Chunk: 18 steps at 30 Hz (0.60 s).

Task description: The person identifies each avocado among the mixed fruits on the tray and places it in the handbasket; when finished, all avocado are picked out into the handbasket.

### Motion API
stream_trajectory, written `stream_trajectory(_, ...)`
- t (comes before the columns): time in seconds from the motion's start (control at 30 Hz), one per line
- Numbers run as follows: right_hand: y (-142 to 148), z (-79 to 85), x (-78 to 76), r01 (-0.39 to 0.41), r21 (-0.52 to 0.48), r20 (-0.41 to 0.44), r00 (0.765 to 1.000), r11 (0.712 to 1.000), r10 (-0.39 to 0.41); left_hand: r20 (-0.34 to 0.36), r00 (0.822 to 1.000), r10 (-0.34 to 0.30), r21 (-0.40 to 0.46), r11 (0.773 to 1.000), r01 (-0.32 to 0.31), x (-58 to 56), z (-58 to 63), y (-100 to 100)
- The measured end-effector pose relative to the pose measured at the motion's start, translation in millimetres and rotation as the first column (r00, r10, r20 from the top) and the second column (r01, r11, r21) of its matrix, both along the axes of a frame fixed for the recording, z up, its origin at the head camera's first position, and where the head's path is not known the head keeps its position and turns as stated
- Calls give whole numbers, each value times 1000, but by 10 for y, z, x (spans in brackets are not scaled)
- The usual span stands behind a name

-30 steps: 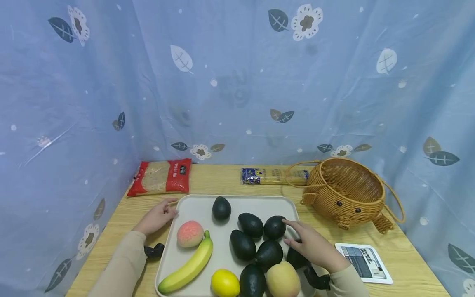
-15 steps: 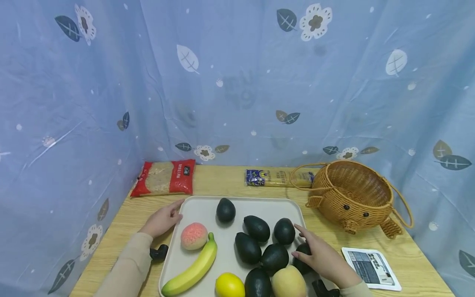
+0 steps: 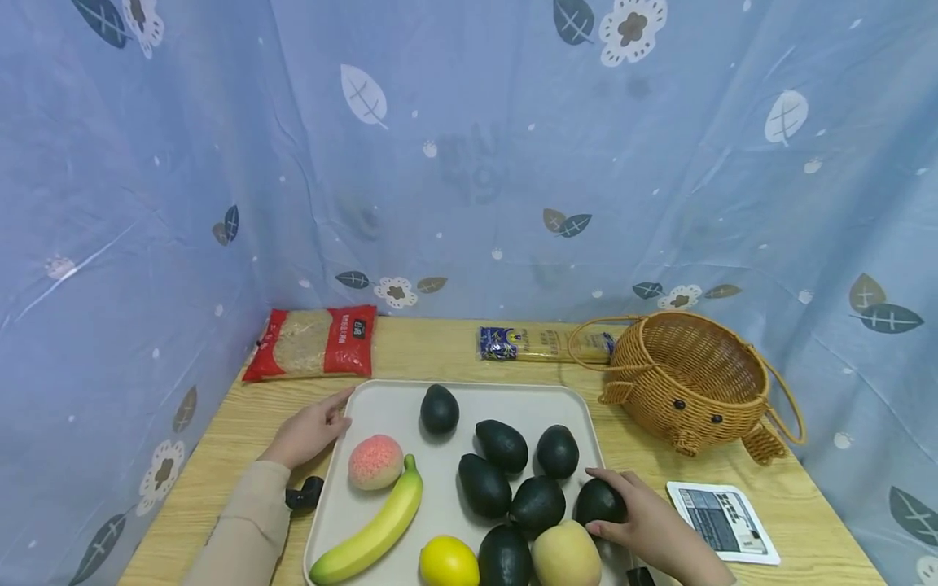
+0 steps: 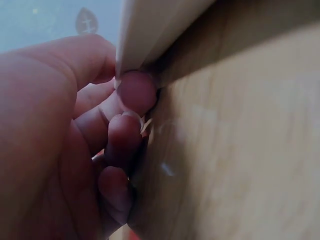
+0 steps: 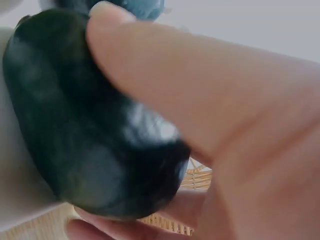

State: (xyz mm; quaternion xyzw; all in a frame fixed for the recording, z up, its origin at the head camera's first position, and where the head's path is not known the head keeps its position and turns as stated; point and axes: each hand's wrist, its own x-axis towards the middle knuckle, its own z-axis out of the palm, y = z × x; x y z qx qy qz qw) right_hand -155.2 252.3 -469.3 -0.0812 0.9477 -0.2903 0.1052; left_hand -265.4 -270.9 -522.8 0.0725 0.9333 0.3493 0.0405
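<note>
A pale tray (image 3: 399, 521) holds several dark green avocados. My right hand (image 3: 652, 521) has its thumb and fingers around the avocado (image 3: 599, 502) nearest the tray's right side. In the right wrist view the thumb lies along that avocado (image 5: 95, 115), with fingers behind and under it. At the tray's left rim, my left hand (image 3: 311, 430) holds the edge, thumb against the rim and fingertips curled low at the wall (image 4: 160, 25). Also on the tray are a pink peach (image 3: 376, 462), a banana (image 3: 374, 525), a lemon (image 3: 449, 561) and a yellow peach (image 3: 567, 555).
An animal-shaped wicker basket (image 3: 689, 391) stands at the back right, its handle over a pasta packet (image 3: 545, 343). A red bag (image 3: 311, 343) lies back left. A white packaged card (image 3: 724, 522) is on the table at right. A blue curtain (image 3: 469, 163) borders the table.
My right hand has moved from over the avocado by the back right to the one at the tray's right side and closed its fingers around it. My left hand stays at the rim.
</note>
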Motion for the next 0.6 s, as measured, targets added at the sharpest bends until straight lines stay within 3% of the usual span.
stream_trajectory(0.13, -20, 18, -19, 42, 23, 9, 999, 999, -43, 14, 1000, 20, -3, 1000, -20, 2, 47, 0)
stream_trajectory(0.3, -10, 99, -35, 56, 25, -49, 997, 998, -54, 20, 1000, 23, 8, 1000, -23, 7, 69, 5)
stream_trajectory(0.43, 19, 205, -52, 31, 4, -161, 987, 1000, -29, 12, 1000, 24, 13, 1000, -24, 1, 51, 13)
stream_trajectory(0.6, 53, 411, -119, 5, -24, -339, 941, 1000, -13, 3, 1000, 27, 3, 1000, -27, 6, -2, 18)
